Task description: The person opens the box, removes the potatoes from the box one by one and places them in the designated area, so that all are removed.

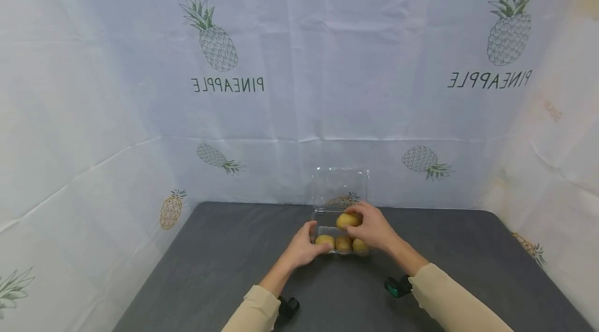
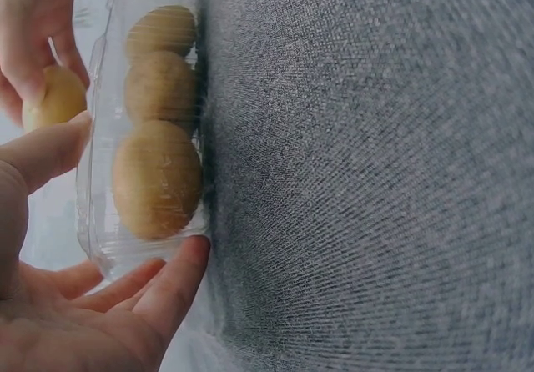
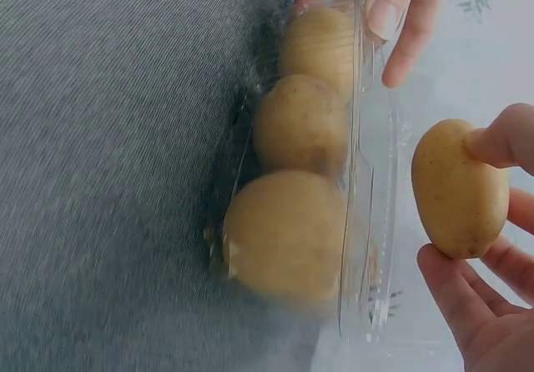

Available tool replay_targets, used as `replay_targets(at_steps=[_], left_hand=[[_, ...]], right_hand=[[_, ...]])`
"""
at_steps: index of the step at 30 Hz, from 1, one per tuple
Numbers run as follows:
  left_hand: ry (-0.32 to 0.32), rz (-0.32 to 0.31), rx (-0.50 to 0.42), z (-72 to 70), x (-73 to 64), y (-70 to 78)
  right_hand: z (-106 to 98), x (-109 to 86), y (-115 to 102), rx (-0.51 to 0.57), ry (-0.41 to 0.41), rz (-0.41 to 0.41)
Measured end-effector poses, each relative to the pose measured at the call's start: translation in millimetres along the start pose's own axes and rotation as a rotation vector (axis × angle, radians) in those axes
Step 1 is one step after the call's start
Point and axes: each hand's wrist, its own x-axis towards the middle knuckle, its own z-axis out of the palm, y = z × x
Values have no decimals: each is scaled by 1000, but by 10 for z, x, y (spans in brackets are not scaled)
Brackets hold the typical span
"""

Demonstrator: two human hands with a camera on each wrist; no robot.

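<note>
A clear plastic clamshell container (image 2: 98, 180) stands on the dark table, its lid (image 1: 340, 182) raised at the back. Three potatoes lie in a row along its near side: a left one (image 1: 325, 240), a middle one (image 1: 343, 244) and a right one (image 1: 360, 246). My left hand (image 1: 301, 249) holds the container's left end, thumb at the rim and fingers against the side wall. Above the container, my right hand (image 1: 373, 225) pinches another potato (image 3: 460, 188) between thumb and fingertips. The right wrist view shows that potato apart from the others.
The grey-black tabletop (image 1: 224, 259) extends on both sides of the container. Behind it hangs a white cloth (image 1: 309, 88) printed with pineapples, close to the raised lid, with more cloth at the left and right. Dark straps (image 1: 398, 287) are on both wrists.
</note>
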Motion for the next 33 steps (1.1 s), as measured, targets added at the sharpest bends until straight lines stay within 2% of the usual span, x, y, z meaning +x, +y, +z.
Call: replay_targets(at_steps=[10, 22, 33], left_hand=[[-2, -9, -6, 8, 5, -7], [-1, -8, 3, -2, 2, -21], [-10, -18, 8, 1, 12, -21]], right_hand=[[-194, -133, 97, -36, 49, -20], [-382, -239, 331, -4, 96, 54], [-459, -284, 594, -38, 136, 110]])
